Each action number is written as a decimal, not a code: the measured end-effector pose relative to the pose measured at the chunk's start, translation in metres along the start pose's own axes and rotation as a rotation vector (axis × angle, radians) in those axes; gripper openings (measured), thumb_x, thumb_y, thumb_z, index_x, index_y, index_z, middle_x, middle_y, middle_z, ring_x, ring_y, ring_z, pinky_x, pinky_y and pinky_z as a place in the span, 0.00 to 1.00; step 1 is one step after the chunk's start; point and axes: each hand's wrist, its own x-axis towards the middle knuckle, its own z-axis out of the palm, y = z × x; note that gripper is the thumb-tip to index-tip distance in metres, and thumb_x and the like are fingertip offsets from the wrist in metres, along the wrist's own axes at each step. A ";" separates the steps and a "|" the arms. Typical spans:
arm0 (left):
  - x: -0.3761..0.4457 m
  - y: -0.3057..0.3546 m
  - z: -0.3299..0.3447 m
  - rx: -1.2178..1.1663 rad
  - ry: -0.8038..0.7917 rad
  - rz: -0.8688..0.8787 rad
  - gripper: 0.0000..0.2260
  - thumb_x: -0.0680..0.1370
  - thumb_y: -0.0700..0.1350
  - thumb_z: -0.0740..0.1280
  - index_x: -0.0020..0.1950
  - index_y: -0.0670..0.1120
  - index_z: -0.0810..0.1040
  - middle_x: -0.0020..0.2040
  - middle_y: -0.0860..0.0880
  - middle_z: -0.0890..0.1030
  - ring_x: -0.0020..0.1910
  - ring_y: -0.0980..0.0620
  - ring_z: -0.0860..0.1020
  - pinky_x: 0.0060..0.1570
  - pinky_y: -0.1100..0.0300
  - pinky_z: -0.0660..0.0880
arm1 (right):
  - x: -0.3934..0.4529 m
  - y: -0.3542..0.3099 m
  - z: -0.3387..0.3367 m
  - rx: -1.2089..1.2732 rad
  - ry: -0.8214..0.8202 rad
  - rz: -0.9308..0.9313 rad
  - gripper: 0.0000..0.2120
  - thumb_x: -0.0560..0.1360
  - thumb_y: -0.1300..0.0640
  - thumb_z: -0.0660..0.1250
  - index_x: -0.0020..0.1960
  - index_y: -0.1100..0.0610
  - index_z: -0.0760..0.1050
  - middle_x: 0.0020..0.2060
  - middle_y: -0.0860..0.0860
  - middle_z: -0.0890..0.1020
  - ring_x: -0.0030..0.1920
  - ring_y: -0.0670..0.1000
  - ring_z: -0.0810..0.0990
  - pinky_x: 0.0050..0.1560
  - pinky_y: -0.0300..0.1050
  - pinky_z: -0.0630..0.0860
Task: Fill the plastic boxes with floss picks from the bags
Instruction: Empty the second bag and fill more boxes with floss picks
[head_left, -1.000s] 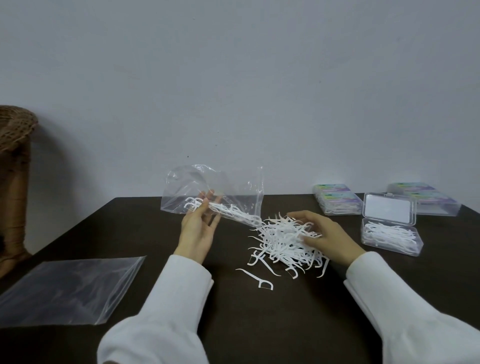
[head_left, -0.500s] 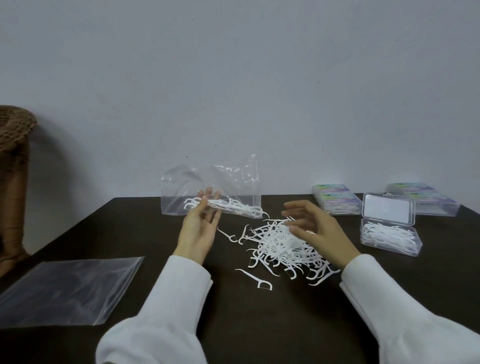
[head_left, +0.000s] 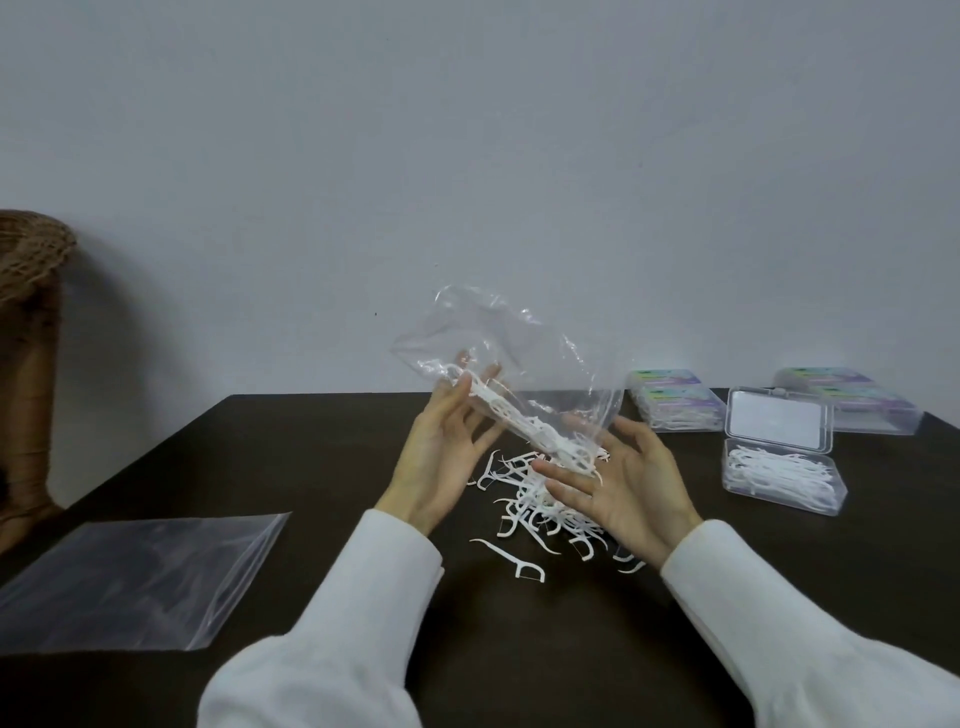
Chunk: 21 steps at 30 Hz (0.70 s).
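Note:
My left hand (head_left: 441, 452) holds a clear plastic bag (head_left: 524, 348) above the dark table, tilted with its mouth down to the right. A row of white floss picks (head_left: 524, 434) lies inside the bag, sliding toward the mouth. My right hand (head_left: 618, 483) is palm up with straight fingers just under the bag's mouth. Below both hands lies a loose pile of floss picks (head_left: 524, 506); a single pick (head_left: 514, 558) lies in front of it. At the right stands an open clear plastic box (head_left: 779, 475), partly filled with picks, lid (head_left: 779, 423) raised.
Closed boxes with coloured labels sit at the back right (head_left: 670, 400) and far right (head_left: 852, 402). An empty flat plastic bag (head_left: 130, 577) lies at the front left. A wicker basket (head_left: 26, 260) stands beyond the table's left edge. A grey wall is behind.
The bag has been lifted and tipped mouth-down to the right by my left hand. My right hand left the pile, rose and turned palm up under the bag's mouth.

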 end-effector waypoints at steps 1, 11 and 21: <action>0.000 0.003 0.001 0.025 -0.013 0.008 0.23 0.77 0.48 0.60 0.72 0.51 0.66 0.66 0.46 0.76 0.66 0.48 0.74 0.65 0.48 0.69 | 0.001 0.000 -0.001 0.018 0.005 0.010 0.20 0.79 0.49 0.51 0.59 0.59 0.74 0.52 0.62 0.82 0.44 0.61 0.84 0.35 0.46 0.82; -0.002 0.012 0.010 0.130 -0.117 0.037 0.23 0.77 0.50 0.58 0.72 0.49 0.66 0.66 0.47 0.76 0.65 0.51 0.74 0.60 0.55 0.75 | 0.004 0.006 0.000 0.085 0.018 0.102 0.23 0.79 0.46 0.53 0.53 0.64 0.75 0.39 0.61 0.83 0.29 0.52 0.81 0.25 0.39 0.78; 0.000 0.024 0.006 -0.060 -0.081 0.098 0.17 0.79 0.48 0.56 0.68 0.52 0.70 0.66 0.47 0.76 0.65 0.51 0.75 0.56 0.57 0.77 | 0.000 0.008 0.008 -0.019 0.039 0.161 0.15 0.76 0.51 0.61 0.52 0.63 0.75 0.43 0.63 0.83 0.32 0.53 0.84 0.28 0.40 0.80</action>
